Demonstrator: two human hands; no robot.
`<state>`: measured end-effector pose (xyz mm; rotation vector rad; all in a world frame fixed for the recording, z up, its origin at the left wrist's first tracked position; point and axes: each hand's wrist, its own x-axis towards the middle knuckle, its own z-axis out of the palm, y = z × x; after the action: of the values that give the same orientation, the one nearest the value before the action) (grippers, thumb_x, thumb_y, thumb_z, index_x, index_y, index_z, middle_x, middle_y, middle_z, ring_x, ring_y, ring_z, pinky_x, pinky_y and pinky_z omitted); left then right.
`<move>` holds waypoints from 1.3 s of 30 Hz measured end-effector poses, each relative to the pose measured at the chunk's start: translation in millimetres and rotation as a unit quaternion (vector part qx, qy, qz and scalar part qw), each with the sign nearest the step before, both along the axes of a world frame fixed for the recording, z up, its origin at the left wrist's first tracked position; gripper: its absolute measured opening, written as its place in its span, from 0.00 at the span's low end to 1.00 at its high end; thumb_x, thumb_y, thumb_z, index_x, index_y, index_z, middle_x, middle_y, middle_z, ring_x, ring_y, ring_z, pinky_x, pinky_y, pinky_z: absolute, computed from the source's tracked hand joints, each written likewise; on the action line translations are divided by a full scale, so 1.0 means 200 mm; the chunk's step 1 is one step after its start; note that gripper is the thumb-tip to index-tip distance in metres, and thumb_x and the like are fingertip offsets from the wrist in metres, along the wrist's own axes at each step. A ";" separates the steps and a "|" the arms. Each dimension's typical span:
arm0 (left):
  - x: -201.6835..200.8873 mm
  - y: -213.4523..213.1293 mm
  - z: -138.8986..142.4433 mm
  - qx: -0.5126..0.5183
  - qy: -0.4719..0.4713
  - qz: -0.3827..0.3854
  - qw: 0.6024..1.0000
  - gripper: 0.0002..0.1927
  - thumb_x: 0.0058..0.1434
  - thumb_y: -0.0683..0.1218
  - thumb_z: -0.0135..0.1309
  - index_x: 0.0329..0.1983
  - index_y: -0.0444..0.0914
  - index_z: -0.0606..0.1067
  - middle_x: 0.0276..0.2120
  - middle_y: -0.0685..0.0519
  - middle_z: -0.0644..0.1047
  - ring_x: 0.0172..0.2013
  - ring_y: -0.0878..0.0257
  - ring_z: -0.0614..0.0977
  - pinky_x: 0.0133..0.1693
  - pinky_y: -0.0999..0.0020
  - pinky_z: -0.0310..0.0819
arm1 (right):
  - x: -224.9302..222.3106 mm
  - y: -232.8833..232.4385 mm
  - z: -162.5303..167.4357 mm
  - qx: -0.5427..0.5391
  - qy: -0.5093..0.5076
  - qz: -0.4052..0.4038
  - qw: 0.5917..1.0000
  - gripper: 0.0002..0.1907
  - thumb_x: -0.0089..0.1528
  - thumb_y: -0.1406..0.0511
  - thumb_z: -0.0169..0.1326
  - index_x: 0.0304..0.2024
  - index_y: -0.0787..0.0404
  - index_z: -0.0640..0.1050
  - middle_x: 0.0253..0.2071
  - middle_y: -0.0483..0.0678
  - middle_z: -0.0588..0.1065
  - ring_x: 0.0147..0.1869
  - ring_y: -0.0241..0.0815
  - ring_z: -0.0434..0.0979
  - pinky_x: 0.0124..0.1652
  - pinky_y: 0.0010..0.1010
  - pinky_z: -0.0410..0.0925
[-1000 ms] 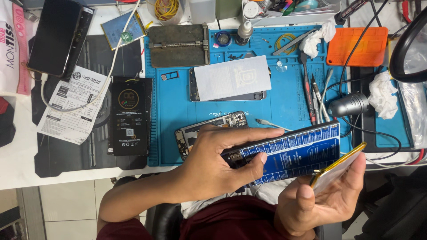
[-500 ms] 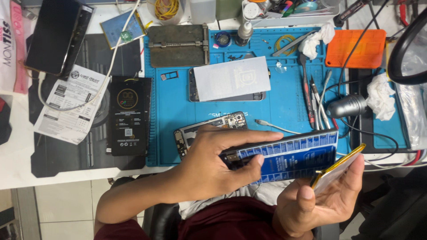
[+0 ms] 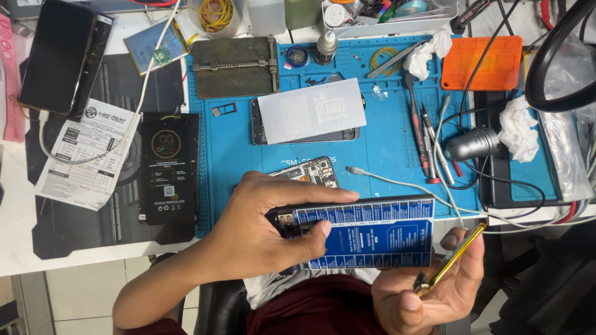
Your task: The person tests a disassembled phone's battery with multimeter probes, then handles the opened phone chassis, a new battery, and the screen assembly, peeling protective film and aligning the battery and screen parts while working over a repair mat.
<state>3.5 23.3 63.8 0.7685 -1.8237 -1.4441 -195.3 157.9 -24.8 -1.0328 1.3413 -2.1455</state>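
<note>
Over blue mat (image 3: 397, 149), left hand (image 3: 261, 232) clamps the blue board (image 3: 363, 232); right hand (image 3: 428, 291) closed round a thin yellow-edged part (image 3: 453, 257).

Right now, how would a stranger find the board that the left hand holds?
Start at the blue work mat; at its near edge, the left hand grips a long blue circuit board by its left end. Unlike the opened phone behind it, it is covered with rows of small printed boxes.
</note>
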 end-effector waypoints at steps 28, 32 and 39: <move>0.01 0.04 0.03 -0.043 -0.049 0.004 0.998 0.20 0.60 0.40 0.62 0.56 0.40 0.78 0.45 0.53 0.85 0.45 0.62 0.89 0.49 0.69 0.84 | -0.01 -0.11 0.15 0.038 -0.001 0.031 0.999 0.48 0.63 0.56 0.67 0.74 0.74 0.58 0.66 0.62 0.68 0.60 0.44 0.75 0.52 0.23 0.75; -0.02 0.06 0.00 0.056 -0.096 -0.049 0.993 0.31 0.59 0.39 0.58 0.68 0.39 0.70 0.53 0.47 0.80 0.51 0.57 0.84 0.51 0.65 0.81 | 0.00 -0.18 0.19 0.041 -0.024 0.020 0.999 0.46 0.62 0.62 0.67 0.74 0.76 0.58 0.66 0.61 0.67 0.59 0.43 0.76 0.47 0.20 0.75; -0.08 0.09 -0.09 0.044 -0.084 -0.026 0.995 0.26 0.62 0.42 0.57 0.64 0.33 0.68 0.54 0.42 0.78 0.51 0.55 0.84 0.50 0.59 0.80 | -0.02 -0.21 0.21 0.084 -0.042 0.037 0.995 0.45 0.57 0.70 0.67 0.72 0.74 0.59 0.66 0.58 0.68 0.58 0.44 0.76 0.43 0.24 0.76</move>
<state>-12.7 41.3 45.1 0.9173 -1.9289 -1.5416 -198.4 115.5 17.1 -0.9024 1.3959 -1.9616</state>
